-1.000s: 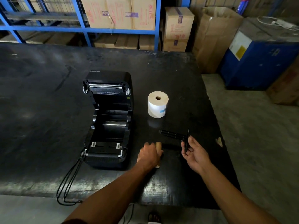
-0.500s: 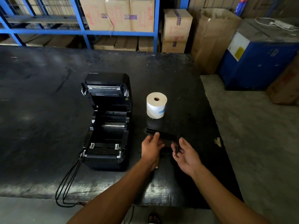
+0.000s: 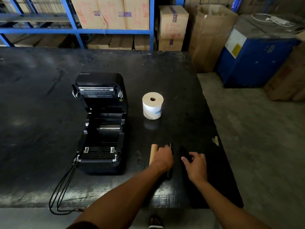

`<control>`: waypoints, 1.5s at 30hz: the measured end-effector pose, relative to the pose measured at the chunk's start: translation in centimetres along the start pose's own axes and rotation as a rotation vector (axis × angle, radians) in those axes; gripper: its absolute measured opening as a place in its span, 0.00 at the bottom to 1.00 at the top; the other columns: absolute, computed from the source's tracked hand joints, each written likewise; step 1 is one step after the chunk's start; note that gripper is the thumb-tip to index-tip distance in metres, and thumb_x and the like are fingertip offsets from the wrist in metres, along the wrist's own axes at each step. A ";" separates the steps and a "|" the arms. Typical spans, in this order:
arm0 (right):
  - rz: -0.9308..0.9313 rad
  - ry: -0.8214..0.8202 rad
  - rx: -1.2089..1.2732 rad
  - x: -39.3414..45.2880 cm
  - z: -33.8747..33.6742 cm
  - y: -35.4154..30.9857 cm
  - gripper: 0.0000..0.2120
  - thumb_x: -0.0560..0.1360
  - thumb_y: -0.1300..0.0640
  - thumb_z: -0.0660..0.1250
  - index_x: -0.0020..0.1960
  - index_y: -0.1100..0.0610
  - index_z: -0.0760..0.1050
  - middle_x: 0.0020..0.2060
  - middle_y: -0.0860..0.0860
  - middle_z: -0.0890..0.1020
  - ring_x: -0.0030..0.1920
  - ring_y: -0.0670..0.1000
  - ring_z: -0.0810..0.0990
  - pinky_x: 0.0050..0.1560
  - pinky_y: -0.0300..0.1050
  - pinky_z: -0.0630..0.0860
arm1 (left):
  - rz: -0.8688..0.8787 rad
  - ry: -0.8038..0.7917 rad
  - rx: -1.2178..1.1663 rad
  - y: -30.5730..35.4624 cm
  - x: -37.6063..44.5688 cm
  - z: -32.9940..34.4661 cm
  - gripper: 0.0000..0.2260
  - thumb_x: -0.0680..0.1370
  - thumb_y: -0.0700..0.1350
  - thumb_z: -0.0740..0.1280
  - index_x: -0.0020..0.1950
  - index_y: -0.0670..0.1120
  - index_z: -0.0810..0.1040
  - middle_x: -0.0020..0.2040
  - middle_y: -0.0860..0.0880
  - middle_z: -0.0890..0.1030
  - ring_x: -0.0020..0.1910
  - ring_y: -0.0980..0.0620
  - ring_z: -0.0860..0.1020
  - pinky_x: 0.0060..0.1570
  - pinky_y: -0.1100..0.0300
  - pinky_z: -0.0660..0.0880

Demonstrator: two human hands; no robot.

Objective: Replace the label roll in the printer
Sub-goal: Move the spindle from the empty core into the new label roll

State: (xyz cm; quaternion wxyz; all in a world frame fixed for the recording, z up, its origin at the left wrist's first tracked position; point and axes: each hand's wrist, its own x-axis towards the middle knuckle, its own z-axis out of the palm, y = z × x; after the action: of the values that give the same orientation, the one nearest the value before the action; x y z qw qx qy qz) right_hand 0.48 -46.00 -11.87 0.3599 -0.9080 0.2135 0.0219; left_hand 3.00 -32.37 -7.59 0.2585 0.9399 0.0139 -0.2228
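Note:
The black label printer stands open on the table, its roll bay empty. To its right a new white label roll stands on end. An empty brown cardboard core lies on the table just left of my left hand. My left hand is closed over a black spindle rod that points away from me. My right hand grips a separate black spindle end piece low over the table. Both black parts are hard to make out against the dark top.
The black table ends about a hand's width right of my right hand, with grey floor beyond. The printer's cables hang over the near edge. Blue shelving with cardboard boxes and a blue bin stand behind.
The spindle, held crosswise between both hands before, is now in two parts, one in each hand. My left hand has turned the rod lengthwise beside the cardboard core.

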 end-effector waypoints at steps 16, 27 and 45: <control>-0.070 -0.077 -0.098 0.4 0.1 1.0 0.18 0.72 0.50 0.72 0.58 0.52 0.73 0.52 0.55 0.74 0.54 0.56 0.75 0.55 0.52 0.75 | 0.035 0.024 0.207 0.6 0.1 -0.3 0.18 0.80 0.39 0.61 0.69 0.34 0.66 0.66 0.35 0.73 0.63 0.38 0.76 0.59 0.50 0.75; -0.134 -0.093 0.038 5.9 0.7 -4.9 0.17 0.76 0.54 0.66 0.64 0.53 0.72 0.60 0.56 0.75 0.60 0.57 0.76 0.62 0.53 0.72 | 0.090 0.361 0.156 -0.6 5.4 -8.4 0.23 0.78 0.59 0.61 0.70 0.49 0.69 0.67 0.41 0.71 0.63 0.40 0.71 0.59 0.45 0.72; -0.017 -0.487 0.420 14.9 6.8 -14.5 0.26 0.76 0.67 0.57 0.69 0.46 0.70 0.67 0.53 0.72 0.64 0.51 0.72 0.60 0.40 0.66 | -0.194 0.154 -0.111 0.1 17.9 -16.2 0.42 0.67 0.57 0.77 0.76 0.58 0.59 0.73 0.42 0.60 0.70 0.33 0.63 0.62 0.38 0.73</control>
State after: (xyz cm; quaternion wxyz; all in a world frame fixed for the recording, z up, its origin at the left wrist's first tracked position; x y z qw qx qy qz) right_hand 20.61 -37.59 -10.47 0.5800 -0.7838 0.1130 0.1912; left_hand 25.81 -26.09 -2.73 0.2854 0.9327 0.1367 -0.1730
